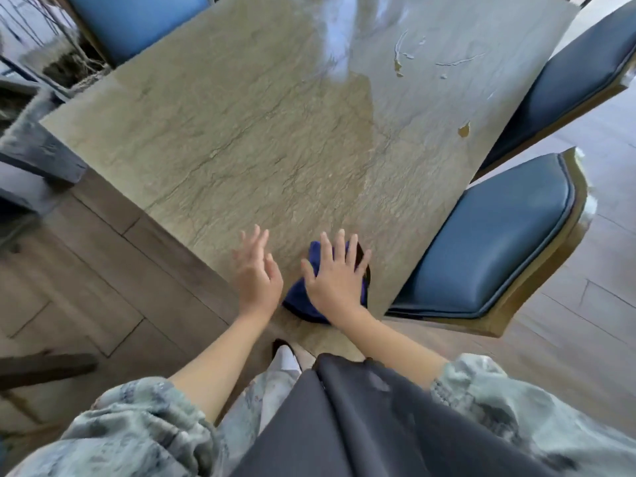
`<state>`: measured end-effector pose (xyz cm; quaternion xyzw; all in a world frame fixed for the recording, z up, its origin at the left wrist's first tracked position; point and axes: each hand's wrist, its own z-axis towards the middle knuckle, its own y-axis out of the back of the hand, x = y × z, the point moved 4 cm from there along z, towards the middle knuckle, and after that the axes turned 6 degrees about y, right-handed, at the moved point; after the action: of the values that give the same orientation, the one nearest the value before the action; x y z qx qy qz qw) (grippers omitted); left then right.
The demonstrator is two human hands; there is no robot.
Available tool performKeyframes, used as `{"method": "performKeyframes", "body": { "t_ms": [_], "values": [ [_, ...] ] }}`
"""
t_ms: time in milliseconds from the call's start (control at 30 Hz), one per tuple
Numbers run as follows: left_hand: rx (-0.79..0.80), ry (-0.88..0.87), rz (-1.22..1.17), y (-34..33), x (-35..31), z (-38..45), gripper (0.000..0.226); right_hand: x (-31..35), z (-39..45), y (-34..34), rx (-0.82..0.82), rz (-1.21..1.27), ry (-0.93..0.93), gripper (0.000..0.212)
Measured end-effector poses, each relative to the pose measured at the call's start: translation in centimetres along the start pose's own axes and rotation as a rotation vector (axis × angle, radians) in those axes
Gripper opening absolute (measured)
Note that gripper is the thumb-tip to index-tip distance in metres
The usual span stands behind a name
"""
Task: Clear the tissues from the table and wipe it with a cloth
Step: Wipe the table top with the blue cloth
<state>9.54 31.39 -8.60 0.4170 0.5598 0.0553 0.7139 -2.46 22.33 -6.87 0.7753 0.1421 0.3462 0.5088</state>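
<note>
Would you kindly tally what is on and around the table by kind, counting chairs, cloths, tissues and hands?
Blue chairs: 3 (near right, far right, far left)
Blue cloth: 1, under the right hand
Tissues on the table: 0 visible
Hands: 2 (left hand, right hand)
Total: 6

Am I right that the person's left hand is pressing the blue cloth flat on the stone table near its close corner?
Not quite: the head view shows the right hand pressing the blue cloth flat, fingers spread, on the stone table near its close corner. The left hand is open beside the cloth, not on it.
</note>
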Motion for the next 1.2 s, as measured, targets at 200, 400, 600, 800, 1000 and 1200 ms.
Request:
{"method": "performKeyframes", "body": {
  "t_ms": [200,400,600,800,1000,1200],
  "values": [
    [0.045,-0.120,0.326,-0.3,1.4,-2.0,0.049,-1.9,-2.7,-2.2,0.038,-0.291,0.562,0.058],
    [0.138,-0.007,0.602,-0.8,0.8,-1.9,0.080,-8.2,4.2,2.6,0.169,-0.546,1.005,0.069],
    [0.254,0.146,0.662,-1.1,0.6,-1.4,0.085,-7.8,3.9,2.4,-0.019,-0.290,0.317,0.070],
    [0.189,0.170,0.711,-1.4,0.1,-1.5,0.080,-6.8,1.7,1.1,0.147,-0.508,0.805,0.070],
    [0.099,0.230,0.690,-1.8,0.1,-1.1,0.084,-10.3,9.5,4.7,0.187,-0.588,1.142,0.075],
    [0.044,0.209,0.720,-2.0,0.0,-1.3,0.081,-9.5,9.1,4.1,0.024,-0.397,0.608,0.079]
  ]
}}
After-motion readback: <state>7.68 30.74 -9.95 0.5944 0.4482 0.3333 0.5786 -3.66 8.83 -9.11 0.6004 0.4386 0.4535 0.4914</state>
